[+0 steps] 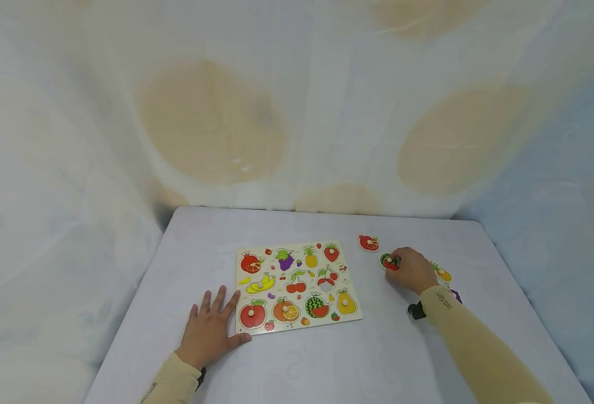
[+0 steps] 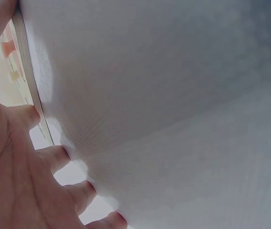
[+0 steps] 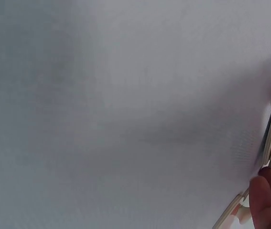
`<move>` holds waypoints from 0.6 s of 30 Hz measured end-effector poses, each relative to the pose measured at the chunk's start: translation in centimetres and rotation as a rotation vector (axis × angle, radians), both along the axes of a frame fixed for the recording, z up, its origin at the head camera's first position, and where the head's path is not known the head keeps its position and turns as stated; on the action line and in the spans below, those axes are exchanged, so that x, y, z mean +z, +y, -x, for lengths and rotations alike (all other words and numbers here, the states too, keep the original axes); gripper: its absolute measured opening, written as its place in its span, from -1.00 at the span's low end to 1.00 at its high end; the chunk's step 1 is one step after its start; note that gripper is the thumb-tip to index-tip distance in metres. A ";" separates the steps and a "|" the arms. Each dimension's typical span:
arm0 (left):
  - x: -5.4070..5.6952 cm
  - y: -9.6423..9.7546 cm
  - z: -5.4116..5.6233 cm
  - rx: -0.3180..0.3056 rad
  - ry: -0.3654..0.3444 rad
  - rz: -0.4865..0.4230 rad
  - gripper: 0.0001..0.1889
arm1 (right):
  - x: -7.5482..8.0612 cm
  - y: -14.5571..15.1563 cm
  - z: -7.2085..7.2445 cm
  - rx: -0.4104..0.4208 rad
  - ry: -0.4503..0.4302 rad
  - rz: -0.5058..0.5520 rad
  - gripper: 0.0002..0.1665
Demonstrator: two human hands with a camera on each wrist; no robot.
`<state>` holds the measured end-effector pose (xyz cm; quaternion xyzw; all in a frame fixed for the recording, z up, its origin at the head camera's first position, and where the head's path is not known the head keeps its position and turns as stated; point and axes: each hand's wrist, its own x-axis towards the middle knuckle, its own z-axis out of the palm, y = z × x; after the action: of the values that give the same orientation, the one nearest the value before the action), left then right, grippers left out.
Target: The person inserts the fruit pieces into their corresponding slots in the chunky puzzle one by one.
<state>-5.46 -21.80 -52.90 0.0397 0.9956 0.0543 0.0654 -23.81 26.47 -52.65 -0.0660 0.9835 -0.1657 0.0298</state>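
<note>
My left hand (image 1: 208, 334) lies flat with fingers spread at the left edge of a wooden fruit puzzle board (image 1: 289, 329). Its thumb and index finger reach the board's edge; the left wrist view shows the edge (image 2: 25, 62) beside the palm. To the right of the board, my right hand (image 1: 410, 270) pinches a watermelon puzzle piece (image 1: 388, 261) by its rim. In the right wrist view, fingertips (image 3: 262, 198) are at the piece's edge. A pomegranate piece (image 1: 369, 243) lies just behind it, up and to the left.
Right of the hand lie a pineapple piece (image 1: 443, 274) and a grape piece (image 1: 455, 294), the latter partly hidden by the sleeve. On the board, knobbed pieces such as the apple (image 1: 248, 320) and pear (image 1: 346, 306) sit in place. A draped cloth (image 1: 322, 140) rises behind the table.
</note>
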 end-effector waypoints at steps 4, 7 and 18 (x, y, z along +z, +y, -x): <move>0.1 0.1 0.0 0.001 0.001 -0.003 0.11 | 0.1 0.1 -0.3 0.001 -0.001 0.024 -0.46; 0.2 0.1 0.0 0.001 -0.005 -0.005 0.11 | 0.2 0.1 -0.6 0.003 -0.015 0.040 -0.46; 0.6 0.2 -0.1 0.007 -0.017 -0.008 0.10 | 1.3 -1.4 -2.2 0.092 0.001 0.038 -0.48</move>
<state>-5.36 -21.56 -52.26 0.0362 0.9949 0.0588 0.0737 -21.60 25.05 -51.33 -0.1118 0.9762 -0.1826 0.0356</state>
